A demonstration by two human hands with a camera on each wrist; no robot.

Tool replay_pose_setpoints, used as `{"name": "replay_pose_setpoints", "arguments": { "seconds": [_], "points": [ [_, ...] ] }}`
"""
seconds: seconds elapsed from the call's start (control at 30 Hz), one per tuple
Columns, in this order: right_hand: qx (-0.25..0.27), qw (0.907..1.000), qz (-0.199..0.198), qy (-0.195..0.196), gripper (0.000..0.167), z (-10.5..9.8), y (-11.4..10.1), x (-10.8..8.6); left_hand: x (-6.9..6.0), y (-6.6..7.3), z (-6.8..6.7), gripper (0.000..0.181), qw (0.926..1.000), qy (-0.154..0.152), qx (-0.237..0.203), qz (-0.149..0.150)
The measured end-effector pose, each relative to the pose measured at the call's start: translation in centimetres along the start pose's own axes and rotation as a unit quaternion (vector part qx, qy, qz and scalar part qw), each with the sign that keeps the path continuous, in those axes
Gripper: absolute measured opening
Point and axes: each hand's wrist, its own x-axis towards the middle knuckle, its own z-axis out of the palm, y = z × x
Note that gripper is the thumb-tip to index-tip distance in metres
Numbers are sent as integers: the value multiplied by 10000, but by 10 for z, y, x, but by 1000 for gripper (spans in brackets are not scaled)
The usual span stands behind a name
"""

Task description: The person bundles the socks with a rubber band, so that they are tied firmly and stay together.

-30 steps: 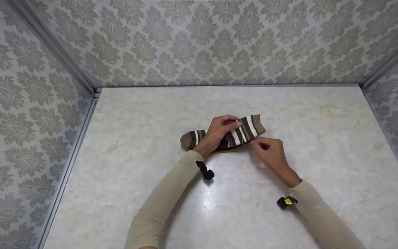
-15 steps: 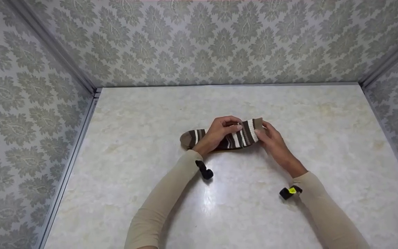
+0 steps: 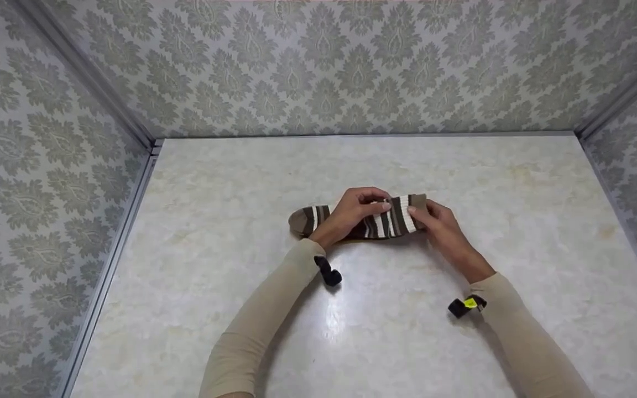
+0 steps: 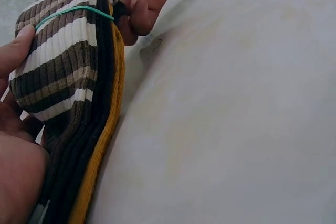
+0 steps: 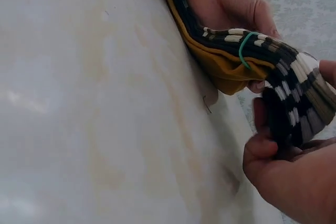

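Observation:
A stack of socks lies sideways on the table: a brown-and-white striped sock [image 3: 380, 225] on top, dark layers beneath it, and a mustard-yellow sock [image 4: 118, 72] along the bottom. Around the stack, near the cuff end, runs a thin green elastic band [image 4: 79, 8]. My left hand [image 3: 346, 216] grips the middle of the stack, thumb on the striped face. The cuff end is held by my right hand [image 3: 444, 229], its thumb on top and fingers behind. In the right wrist view, dark ribbed cuff fabric [image 5: 278, 119] bends down between the right fingers.
The pale marbled tabletop [image 3: 213, 193] extends around the socks. Patterned wall panels [image 3: 351, 66] stand behind and at both sides, with metal framing [image 3: 103, 276] along the left edge. A black wrist camera [image 3: 329, 273] sits on the left sleeve, and another camera [image 3: 462, 305] on the right.
My right hand has risen from below the cuff to grip it, then shifted slightly right. The cuff end has tilted lower. My left hand stays almost in place.

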Motion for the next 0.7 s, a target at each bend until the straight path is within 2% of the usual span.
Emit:
{"name": "replay_pose_setpoints", "arguments": {
  "seconds": [0.2,0.37,0.5,0.7],
  "points": [
    [-387,9968,-378,592,47,-1,-2,-5,1,0,1,21,9996,-82,278,-49],
    [-730,9883,-854,1034,45,1,-3,-11,3,1,3,22,9976,-105,669,-161],
    [-996,9807,-1216,1166,43,3,-3,-16,4,5,5,19,9942,-65,1047,-234],
    [-1545,9718,-1371,1139,40,6,-5,-24,6,12,5,15,9845,-202,1727,-216]
  ]
}}
